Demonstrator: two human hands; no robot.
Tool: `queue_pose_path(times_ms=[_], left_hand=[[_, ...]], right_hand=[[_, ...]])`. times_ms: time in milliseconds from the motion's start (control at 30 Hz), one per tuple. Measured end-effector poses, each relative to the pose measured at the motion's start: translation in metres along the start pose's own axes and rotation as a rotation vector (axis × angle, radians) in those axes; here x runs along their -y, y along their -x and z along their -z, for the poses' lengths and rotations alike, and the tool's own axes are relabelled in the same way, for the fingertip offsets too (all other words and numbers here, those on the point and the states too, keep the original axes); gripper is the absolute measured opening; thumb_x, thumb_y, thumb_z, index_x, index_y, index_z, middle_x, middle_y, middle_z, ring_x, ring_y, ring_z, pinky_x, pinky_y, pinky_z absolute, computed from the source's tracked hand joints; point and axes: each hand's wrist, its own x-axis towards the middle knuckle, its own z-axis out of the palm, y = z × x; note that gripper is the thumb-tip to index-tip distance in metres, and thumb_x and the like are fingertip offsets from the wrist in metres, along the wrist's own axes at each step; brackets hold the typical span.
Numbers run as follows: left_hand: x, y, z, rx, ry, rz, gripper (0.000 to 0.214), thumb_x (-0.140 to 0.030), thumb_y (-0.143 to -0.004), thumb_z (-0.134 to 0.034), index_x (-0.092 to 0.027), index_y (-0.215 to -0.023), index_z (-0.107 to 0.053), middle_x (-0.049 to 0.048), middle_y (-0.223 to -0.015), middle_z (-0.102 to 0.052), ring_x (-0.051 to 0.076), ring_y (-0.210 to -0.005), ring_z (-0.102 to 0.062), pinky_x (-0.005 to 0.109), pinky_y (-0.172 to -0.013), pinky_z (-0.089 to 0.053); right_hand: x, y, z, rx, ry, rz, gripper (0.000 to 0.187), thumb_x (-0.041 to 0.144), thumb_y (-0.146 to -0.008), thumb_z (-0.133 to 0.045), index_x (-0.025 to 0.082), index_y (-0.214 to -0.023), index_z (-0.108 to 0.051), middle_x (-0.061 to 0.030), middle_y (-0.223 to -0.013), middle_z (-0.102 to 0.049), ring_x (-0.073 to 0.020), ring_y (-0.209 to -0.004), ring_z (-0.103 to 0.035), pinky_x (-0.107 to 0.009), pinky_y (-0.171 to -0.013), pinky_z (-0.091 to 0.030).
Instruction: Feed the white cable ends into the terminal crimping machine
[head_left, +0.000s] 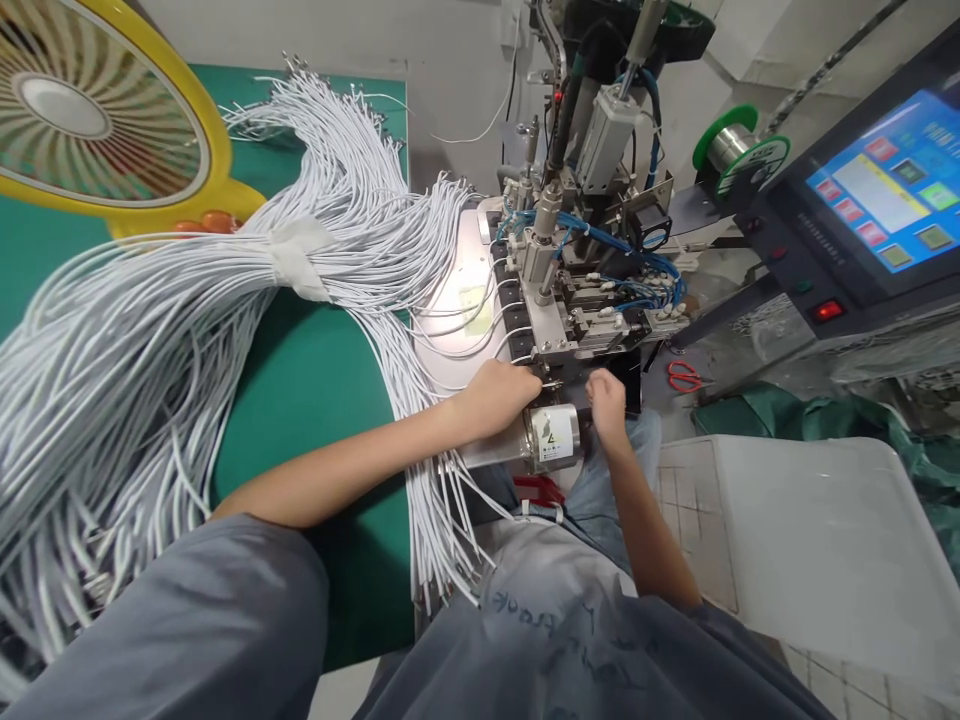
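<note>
My left hand (499,398) is closed at the front end of the bench machine (551,270), its fingertips pinched by the row of dark clamps (519,320). A white cable leads into this grip, and a thin metallic tip shows just past the fingers. My right hand (608,405) is closed too, a short way to the right, in front of the machine; what its fingers hold, if anything, is hidden. Several white cables run across the metal plate (442,345) into the clamps. A large bundle of white cables (187,265), tied with a white wrap (301,258), lies at left.
On the green table (300,370) stands a yellow fan (217,130). A wire spool (739,150) and a lit touchscreen (892,190) flank the machine at right. Below them are red scissors (684,377) and a white tray (817,520). Loose cable ends hang over the table edge.
</note>
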Motion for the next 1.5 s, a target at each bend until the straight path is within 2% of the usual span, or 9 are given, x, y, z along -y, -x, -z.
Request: queue_pose_path(times_ms=[133,200,400,667,867,1000,1200,1333,1500], left_hand=[[-0.001,0.0,0.0,-0.004,-0.017,0.054,0.023,-0.001,-0.077,-0.044,-0.01,-0.074,-0.064,0.0122,-0.073,-0.065,0.023,-0.07,-0.064,0.029,-0.056,-0.042],[-0.001,0.0,0.003,0.006,-0.04,0.129,0.024,-0.001,-0.077,-0.042,-0.008,-0.076,-0.065,0.0151,-0.076,-0.065,0.025,-0.072,-0.064,0.03,-0.057,-0.042],[0.001,0.0,0.011,0.038,-0.056,0.192,0.028,-0.004,-0.082,-0.038,-0.007,-0.081,-0.066,0.018,-0.078,-0.066,0.028,-0.076,-0.065,0.031,-0.056,-0.041],[0.003,-0.002,0.007,0.022,-0.094,0.17,0.03,-0.005,-0.082,-0.038,-0.007,-0.08,-0.067,0.0164,-0.078,-0.066,0.026,-0.076,-0.064,0.03,-0.056,-0.041],[-0.009,0.002,0.011,0.021,-0.054,0.096,0.028,-0.004,-0.08,-0.04,-0.008,-0.077,-0.067,0.0142,-0.075,-0.064,0.023,-0.071,-0.062,0.03,-0.057,-0.039],[-0.029,0.006,0.016,-0.08,0.217,-0.112,0.032,-0.02,-0.091,-0.038,-0.011,-0.076,-0.064,0.0093,-0.077,-0.062,0.019,-0.073,-0.06,0.029,-0.062,-0.041],[-0.03,0.002,0.013,-0.115,0.632,-0.193,0.03,-0.026,-0.095,-0.037,-0.011,-0.089,-0.063,0.0057,-0.081,-0.063,0.013,-0.073,-0.057,0.023,-0.065,-0.041],[-0.019,-0.004,0.009,-0.274,0.749,-0.144,0.021,-0.018,-0.091,-0.044,-0.012,-0.095,-0.064,0.0049,-0.081,-0.063,0.012,-0.075,-0.056,0.022,-0.067,-0.042],[-0.013,-0.004,0.01,-0.391,0.763,-0.159,0.021,-0.018,-0.09,-0.044,-0.013,-0.093,-0.065,0.0042,-0.078,-0.057,0.011,-0.07,-0.054,0.022,-0.064,-0.043]], right_hand=[[0.023,0.046,0.002,-0.196,0.115,0.116,0.024,0.033,-0.084,-0.04,0.021,-0.064,-0.045,0.0019,-0.059,-0.043,-0.0128,-0.055,-0.039,-0.025,-0.052,-0.031],[0.035,0.074,-0.01,-0.045,0.204,0.154,0.024,0.032,-0.085,-0.042,0.021,-0.066,-0.052,0.0014,-0.057,-0.048,-0.0131,-0.054,-0.043,-0.025,-0.054,-0.034],[0.036,0.117,-0.06,0.719,0.168,0.039,0.027,0.03,-0.084,-0.046,0.019,-0.063,-0.057,0.0009,-0.058,-0.058,-0.0126,-0.055,-0.053,-0.024,-0.057,-0.036],[0.011,0.122,-0.086,0.857,-0.195,-0.382,0.027,0.044,-0.078,-0.046,0.019,-0.068,-0.052,0.0053,-0.053,-0.048,-0.0102,-0.039,-0.047,-0.02,-0.037,-0.028],[0.031,0.133,-0.07,0.606,0.29,0.031,0.017,0.023,-0.081,-0.044,0.019,-0.071,-0.056,0.0001,-0.061,-0.056,-0.0137,-0.058,-0.05,-0.025,-0.057,-0.034],[0.042,0.113,-0.03,0.489,0.41,0.094,0.022,0.027,-0.086,-0.042,0.018,-0.077,-0.06,-0.0035,-0.066,-0.061,-0.0159,-0.06,-0.052,-0.027,-0.058,-0.034],[0.046,0.06,0.012,0.166,0.047,0.045,0.015,0.031,-0.071,-0.061,0.017,-0.066,-0.062,-0.0008,-0.062,-0.061,-0.0136,-0.059,-0.053,-0.025,-0.056,-0.041],[0.05,0.048,0.008,0.0,-0.31,-0.043,0.019,0.031,-0.061,-0.07,0.018,-0.072,-0.062,0.0001,-0.063,-0.06,-0.0126,-0.055,-0.053,-0.026,-0.053,-0.045],[0.054,0.051,-0.004,-0.041,-0.532,-0.033,0.023,0.037,-0.071,-0.062,0.018,-0.083,-0.063,-0.0032,-0.07,-0.062,-0.0148,-0.064,-0.058,-0.028,-0.056,-0.047]])
